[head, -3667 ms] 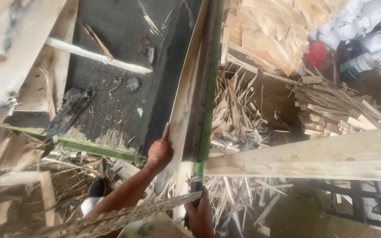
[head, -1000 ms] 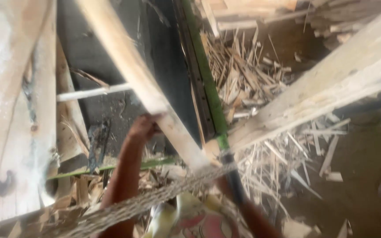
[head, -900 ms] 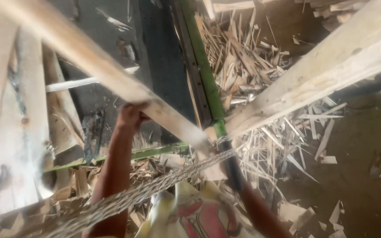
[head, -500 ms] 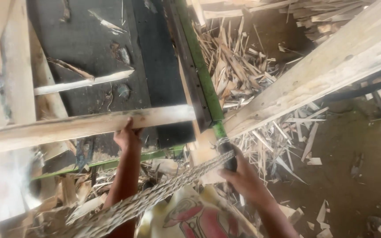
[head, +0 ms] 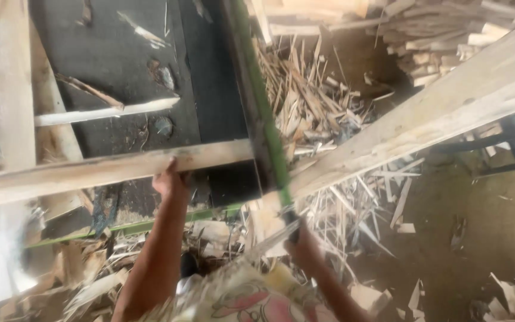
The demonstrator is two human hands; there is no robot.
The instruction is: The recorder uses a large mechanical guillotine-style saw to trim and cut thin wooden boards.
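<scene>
Plank (head: 90,173) lies across left-centre of frame, one end against the green-edged rail (head: 263,137), over the dark worktop (head: 114,71). Left hand (head: 171,179) curled over its lower edge, gripping. Right hand (head: 302,247) at lower centre closed around the dark lower end of the rail, grip partly hidden. Risk: one-handed hold near one end, so the plank could tip or slide off; rough edges could splinter fingers. Loose offcuts (head: 317,113) underfoot could cause slipping.
</scene>
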